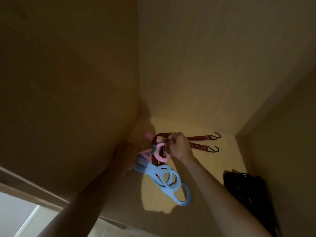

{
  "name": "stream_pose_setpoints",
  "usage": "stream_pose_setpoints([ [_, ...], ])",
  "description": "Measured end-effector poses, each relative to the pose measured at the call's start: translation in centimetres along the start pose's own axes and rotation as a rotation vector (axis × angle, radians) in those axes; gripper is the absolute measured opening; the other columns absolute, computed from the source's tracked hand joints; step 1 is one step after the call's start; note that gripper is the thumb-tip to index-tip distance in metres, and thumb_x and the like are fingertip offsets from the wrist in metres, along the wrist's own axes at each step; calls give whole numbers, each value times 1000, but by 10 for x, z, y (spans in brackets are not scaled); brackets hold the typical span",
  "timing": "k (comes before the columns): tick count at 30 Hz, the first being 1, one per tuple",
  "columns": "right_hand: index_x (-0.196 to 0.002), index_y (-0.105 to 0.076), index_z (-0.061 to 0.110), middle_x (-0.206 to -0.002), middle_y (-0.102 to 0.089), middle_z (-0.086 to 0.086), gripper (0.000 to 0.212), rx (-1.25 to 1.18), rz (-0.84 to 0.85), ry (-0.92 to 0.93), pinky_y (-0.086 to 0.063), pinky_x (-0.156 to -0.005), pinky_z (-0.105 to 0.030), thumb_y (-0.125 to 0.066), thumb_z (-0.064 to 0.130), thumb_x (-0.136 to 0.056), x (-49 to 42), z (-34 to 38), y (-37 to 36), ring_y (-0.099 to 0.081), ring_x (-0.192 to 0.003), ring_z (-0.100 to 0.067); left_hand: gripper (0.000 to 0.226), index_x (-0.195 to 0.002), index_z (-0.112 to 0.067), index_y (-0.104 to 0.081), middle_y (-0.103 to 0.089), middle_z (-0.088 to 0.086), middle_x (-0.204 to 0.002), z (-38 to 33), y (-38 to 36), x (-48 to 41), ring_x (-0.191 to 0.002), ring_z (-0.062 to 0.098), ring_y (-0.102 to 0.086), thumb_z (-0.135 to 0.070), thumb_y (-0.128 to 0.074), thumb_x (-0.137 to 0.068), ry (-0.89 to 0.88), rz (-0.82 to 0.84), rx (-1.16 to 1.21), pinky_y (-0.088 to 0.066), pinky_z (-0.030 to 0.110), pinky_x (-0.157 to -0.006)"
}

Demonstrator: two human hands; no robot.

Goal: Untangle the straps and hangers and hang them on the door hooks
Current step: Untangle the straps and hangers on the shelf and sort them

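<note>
Just right of the pink hanger (161, 152), the right hand (178, 146) pinches the red strap (196, 138) with curled fingers. The strap winds through the pink hanger, and its two black hooks (216, 135) lie further right on the yellow surface (227, 159). Below the pink hanger are the blue hangers (164, 178), caught on it. Left of it is the left hand (127, 154), too dark to tell its grip. Down and right lies a black bag (246, 187).

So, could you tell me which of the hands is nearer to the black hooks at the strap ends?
Right. The right hand pinches the red strap just left of the black hooks; the left hand is farther left, holding the hangers.
</note>
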State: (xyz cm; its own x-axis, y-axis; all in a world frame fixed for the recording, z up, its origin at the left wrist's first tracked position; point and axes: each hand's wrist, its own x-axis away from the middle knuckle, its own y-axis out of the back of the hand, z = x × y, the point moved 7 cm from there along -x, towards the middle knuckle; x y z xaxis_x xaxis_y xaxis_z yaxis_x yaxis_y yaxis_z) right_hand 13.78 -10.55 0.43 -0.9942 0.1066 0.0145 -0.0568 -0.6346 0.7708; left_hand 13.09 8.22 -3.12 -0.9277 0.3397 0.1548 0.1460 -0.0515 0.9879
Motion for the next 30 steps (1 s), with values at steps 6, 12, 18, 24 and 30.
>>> stream_pose_setpoints([
  [6,-149,-13,23,-152,-27,-6,77,407,328,24,-25,-110,-48,-57,34,-88,-19,-32,-36,-24,-137,-33,87,-141,-28,-29,-34,1,-145,7,-17,10,-136,29,-30,-36,-75,-68,138,133,417,-26,46,-113],
  [12,-134,-40,18,-133,-42,-12,46,662,279,87,-35,-101,-46,-50,30,-91,-19,-37,-33,-36,-124,-34,94,-142,-34,-20,-28,-1,-144,-11,-7,4,-135,23,-27,-27,-69,-62,2,94,516,-36,46,-107],
  [18,-106,-50,3,-100,-65,-19,24,268,50,124,-46,-76,-39,-51,22,-91,-18,-19,14,-62,-94,-37,60,-139,-18,-32,-36,6,-143,-27,14,-12,-134,27,-34,-22,-53,-83,5,-40,488,-33,42,-109],
  [24,-107,-52,4,-97,-61,-12,25,1,-132,240,-35,-67,-24,-47,-5,-84,-14,26,70,-59,-89,-27,64,-133,-26,-35,-57,5,-118,-59,55,-25,-107,24,-57,-39,-51,-72,-67,-89,802,-49,47,-90],
  [30,-105,-58,3,-100,-57,-13,22,-8,-167,284,-33,-70,-20,-51,-2,-86,-7,48,102,-55,-91,-23,77,-143,-22,-27,-41,0,-136,-87,123,-29,-122,11,-43,-20,-67,-77,-154,-285,1035,-34,20,-100],
])
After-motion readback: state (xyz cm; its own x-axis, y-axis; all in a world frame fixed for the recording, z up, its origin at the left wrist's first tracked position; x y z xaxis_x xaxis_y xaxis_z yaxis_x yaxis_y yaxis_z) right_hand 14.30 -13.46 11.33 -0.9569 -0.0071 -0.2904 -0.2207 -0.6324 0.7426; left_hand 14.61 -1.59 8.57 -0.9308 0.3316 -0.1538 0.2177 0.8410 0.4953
